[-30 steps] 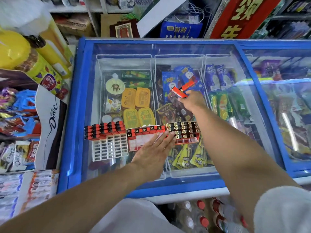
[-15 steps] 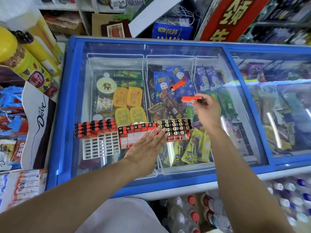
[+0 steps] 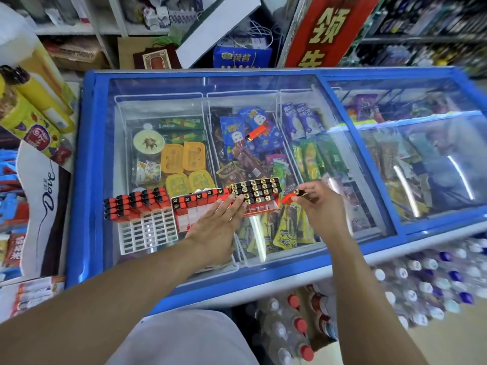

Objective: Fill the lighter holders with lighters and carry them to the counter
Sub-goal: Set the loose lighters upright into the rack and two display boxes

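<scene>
At lower centre, three lighter holders rest on the freezer lid, a flat working surface. The left hand lies flat, fingers straight, over the middle holder and touching the right holder, probably to steady them. The right hand pinches a red lighter just beside that holder, seemingly for insertion. The left holder is part filled; a spare lighter lies at centre. At left, packaging reads "Dove".

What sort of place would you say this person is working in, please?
Most likely a small convenience shop: a glass-topped chest freezer packed with ice creams, stacked bottled drinks on the floor, and crowded shelves of goods behind.
</scene>
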